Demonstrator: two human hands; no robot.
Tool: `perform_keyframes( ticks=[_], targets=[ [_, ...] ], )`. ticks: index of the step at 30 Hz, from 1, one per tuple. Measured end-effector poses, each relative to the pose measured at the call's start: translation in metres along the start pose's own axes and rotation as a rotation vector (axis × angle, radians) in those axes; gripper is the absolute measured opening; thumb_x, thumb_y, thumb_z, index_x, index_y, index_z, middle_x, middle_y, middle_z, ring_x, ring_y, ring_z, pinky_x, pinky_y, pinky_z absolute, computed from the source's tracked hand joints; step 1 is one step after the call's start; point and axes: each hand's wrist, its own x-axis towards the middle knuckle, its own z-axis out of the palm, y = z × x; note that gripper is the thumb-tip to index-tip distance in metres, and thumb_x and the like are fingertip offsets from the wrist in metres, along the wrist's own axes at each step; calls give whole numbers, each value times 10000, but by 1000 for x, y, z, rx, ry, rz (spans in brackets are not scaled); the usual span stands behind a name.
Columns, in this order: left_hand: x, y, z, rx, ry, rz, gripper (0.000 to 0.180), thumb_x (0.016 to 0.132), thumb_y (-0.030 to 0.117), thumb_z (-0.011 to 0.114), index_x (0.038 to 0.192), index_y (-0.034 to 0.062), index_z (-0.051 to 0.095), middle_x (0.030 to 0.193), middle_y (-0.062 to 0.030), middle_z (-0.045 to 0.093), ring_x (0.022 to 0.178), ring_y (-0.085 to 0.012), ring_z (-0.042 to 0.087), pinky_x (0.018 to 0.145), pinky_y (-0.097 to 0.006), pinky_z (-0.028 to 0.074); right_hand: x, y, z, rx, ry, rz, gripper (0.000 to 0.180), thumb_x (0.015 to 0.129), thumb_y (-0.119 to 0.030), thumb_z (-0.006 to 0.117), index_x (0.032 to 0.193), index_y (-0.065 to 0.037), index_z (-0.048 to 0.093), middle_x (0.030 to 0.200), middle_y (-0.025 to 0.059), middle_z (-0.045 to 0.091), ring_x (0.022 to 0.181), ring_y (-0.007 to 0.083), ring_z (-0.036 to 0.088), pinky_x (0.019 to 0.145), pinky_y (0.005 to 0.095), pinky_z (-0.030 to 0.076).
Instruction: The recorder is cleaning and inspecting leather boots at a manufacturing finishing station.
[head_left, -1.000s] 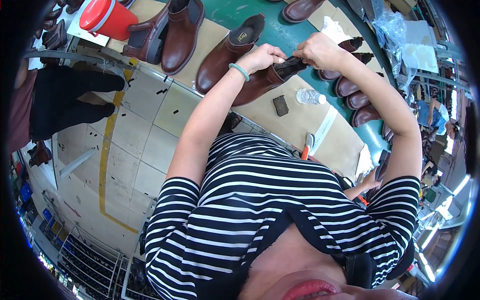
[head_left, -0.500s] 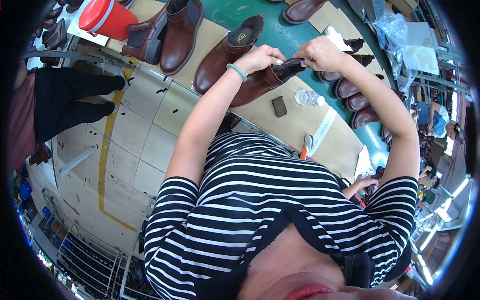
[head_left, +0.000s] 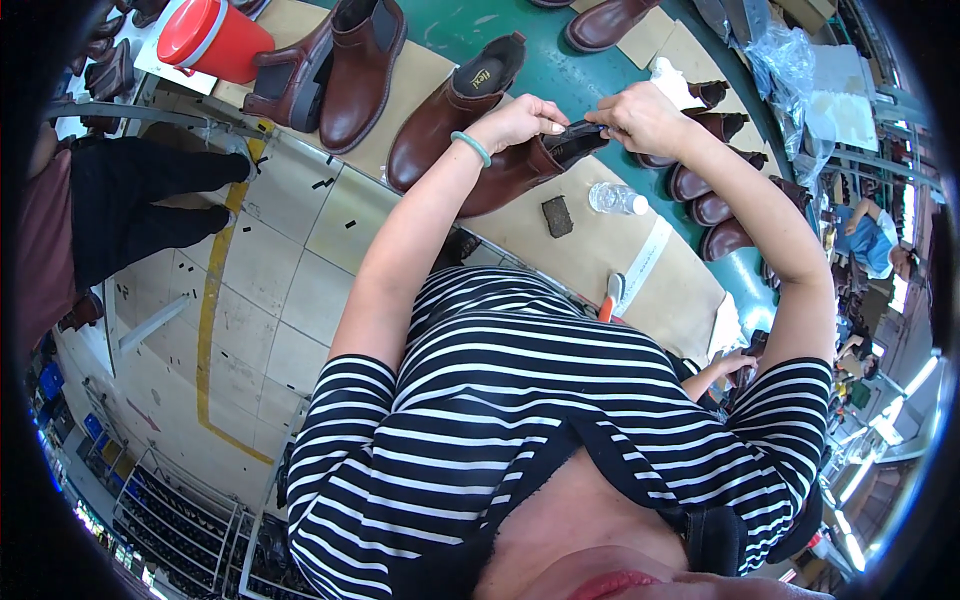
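A brown ankle boot lies on its side on the tan work surface, its opening toward the right. My left hand, with a pale green bangle on the wrist, pinches the top edge of the boot's shaft. My right hand grips the dark elastic side of the same opening, just to the right. Both hands are closed on the boot. Another brown boot stands just behind it.
More brown boots stand on the green belt, with a row of them at the right. A red bucket, a small plastic bottle, a dark block and an orange-handled tool are nearby. A person in black trousers stands at left.
Both hands stay on the boot's opening; they have shifted only slightly along its edge. The boot has not moved.
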Motion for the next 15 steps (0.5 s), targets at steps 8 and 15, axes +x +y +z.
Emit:
perform_keyframes(
  ticks=[8,15],
  targets=[
    [2,-2,0,-30,-10,-11,201,873,53,603,1048,-26,662,953,7,598,951,-113,555,913,-247,401,1,2,7,-130,82,-93,271,682,-109,635,947,-94,688,707,67,598,664,268,625,589,380,499],
    [2,-3,-1,-12,-11,-5,205,874,67,612,1050,-23,663,965,5,615,955,-110,552,911,-242,398,1,-1,3,-121,77,-86,261,677,-112,631,932,-91,685,703,60,598,657,267,625,580,373,498]
  ],
)
